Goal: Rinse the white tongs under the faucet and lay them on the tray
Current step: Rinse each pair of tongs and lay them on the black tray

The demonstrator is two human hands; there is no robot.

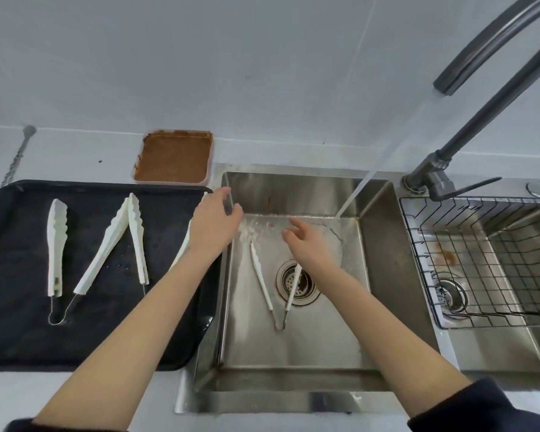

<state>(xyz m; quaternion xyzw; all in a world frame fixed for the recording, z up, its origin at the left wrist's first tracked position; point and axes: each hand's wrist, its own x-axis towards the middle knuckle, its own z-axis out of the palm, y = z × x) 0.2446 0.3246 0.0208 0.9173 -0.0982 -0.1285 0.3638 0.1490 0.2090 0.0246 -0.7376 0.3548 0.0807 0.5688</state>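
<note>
Dark sleeves sit at the bottom edge, and from them both bare forearms reach up toward the sink [293, 350]. Water runs from the faucet [493, 42] and strikes the basin floor at about one o'clock from the drain [297, 283], so the rinse step is in hand, though no hand holds anything yet. White tongs [264, 277] lie open on the basin floor, one arm at nine o'clock of the drain, the other crossing the strainer, the wire hinge at about six o'clock. The right hand [309, 244] hovers over them, at twelve o'clock of the drain, fingers relaxed and spread a little, thumb apart; whether it touches the tongs I cannot tell, since the wrist hides the upper end of one arm. The left hand [214, 224] hangs over the basin's left rim, fingers loosely extended, gripping nothing, partly covering another tong piece at the tray's right edge. The black tray [13, 338] lies at nine o'clock of the sink and already bears tongs [55, 247] and a second, spread pair [119, 241]. My reading: the next move calls for the right hand to drop, pinch the tongs, lift them into the stream at one o'clock, then carry them to a bare patch of tray.
</note>
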